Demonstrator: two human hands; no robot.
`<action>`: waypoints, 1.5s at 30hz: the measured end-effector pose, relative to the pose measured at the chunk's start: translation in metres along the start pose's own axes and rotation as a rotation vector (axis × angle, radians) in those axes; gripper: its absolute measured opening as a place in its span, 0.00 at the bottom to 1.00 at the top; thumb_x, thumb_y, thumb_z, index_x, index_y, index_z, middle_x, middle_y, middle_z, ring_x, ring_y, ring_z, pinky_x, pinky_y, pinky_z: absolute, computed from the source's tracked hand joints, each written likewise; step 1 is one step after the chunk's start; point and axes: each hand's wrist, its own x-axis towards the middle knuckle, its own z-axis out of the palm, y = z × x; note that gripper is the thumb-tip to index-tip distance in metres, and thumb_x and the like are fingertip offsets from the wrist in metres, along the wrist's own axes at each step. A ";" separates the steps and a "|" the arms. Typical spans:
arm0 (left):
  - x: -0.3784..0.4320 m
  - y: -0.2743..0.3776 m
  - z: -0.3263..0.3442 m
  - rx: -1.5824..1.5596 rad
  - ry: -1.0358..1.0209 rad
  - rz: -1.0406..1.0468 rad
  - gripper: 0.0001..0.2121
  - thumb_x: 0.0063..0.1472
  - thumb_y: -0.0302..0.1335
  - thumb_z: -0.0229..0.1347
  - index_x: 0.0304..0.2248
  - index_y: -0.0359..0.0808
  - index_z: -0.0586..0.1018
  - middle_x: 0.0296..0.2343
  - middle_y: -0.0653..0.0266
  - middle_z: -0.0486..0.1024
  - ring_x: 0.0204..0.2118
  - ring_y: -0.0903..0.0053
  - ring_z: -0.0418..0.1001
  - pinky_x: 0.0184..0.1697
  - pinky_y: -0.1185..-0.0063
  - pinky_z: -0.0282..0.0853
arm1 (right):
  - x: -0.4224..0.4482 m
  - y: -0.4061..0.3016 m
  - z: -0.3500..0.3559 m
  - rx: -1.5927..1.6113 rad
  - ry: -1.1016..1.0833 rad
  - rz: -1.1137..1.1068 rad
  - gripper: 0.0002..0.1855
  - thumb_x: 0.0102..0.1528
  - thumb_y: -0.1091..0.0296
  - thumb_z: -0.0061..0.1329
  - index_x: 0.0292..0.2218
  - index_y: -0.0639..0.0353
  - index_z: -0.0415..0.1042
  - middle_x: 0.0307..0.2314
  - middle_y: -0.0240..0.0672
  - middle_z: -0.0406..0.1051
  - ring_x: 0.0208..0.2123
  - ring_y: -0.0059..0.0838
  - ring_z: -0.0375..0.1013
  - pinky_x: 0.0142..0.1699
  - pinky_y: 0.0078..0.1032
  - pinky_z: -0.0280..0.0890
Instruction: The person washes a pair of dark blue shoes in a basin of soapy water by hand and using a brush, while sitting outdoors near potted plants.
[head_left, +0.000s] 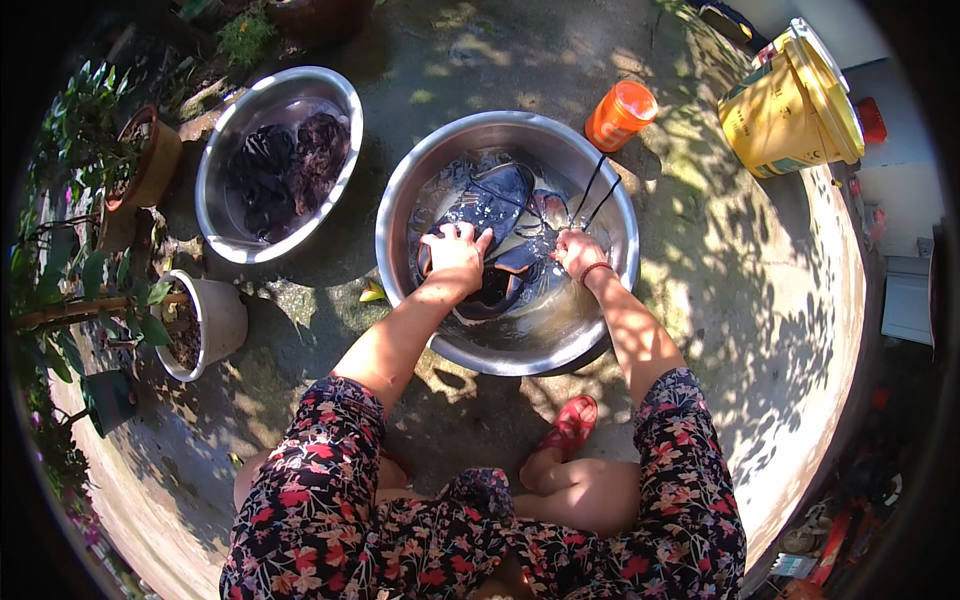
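A large metal basin (507, 367) in front of me holds water and dark blue shoes. My left hand (456, 257) lies with spread fingers on one shoe (495, 196), holding it near its collar. Just below that hand, a second shoe (491, 294) shows its dark opening and brown-edged collar. My right hand (579, 253) is closed around dark shoelaces (598, 196), two strands of which stretch up to the basin's right rim. Something small and orange-red shows at the right fingers; I cannot tell what it is.
Another metal basin (211, 225) with dark wet cloth (289, 169) stands at upper left. An orange plastic cup (616, 120) is beyond the large basin's rim, and a yellow bucket (787, 112) farther right. Potted plants, including a white pot (221, 322), line the left side.
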 end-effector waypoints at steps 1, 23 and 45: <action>0.000 0.001 0.002 0.021 0.009 0.014 0.31 0.41 0.31 0.52 0.48 0.54 0.55 0.44 0.62 0.54 0.46 0.65 0.54 0.41 0.59 0.52 | 0.004 -0.002 -0.003 -0.003 0.020 0.054 0.09 0.44 0.66 0.43 0.28 0.61 0.65 0.26 0.48 0.66 0.31 0.44 0.65 0.37 0.31 0.60; 0.016 0.030 -0.046 -1.399 0.468 0.754 0.35 0.38 0.28 0.56 0.48 0.37 0.53 0.41 0.54 0.56 0.45 0.65 0.54 0.50 0.74 0.43 | -0.090 -0.151 -0.214 0.152 0.514 -0.664 0.07 0.44 0.71 0.42 0.28 0.60 0.66 0.22 0.38 0.67 0.26 0.35 0.67 0.31 0.25 0.61; 0.059 0.000 0.030 -2.447 -0.048 0.000 0.17 0.55 0.45 0.35 0.30 0.41 0.66 0.37 0.67 0.61 0.43 0.72 0.55 0.47 0.74 0.47 | 0.037 -0.061 -0.109 0.034 0.147 -0.263 0.09 0.43 0.72 0.43 0.30 0.57 0.66 0.26 0.41 0.67 0.30 0.37 0.66 0.35 0.25 0.60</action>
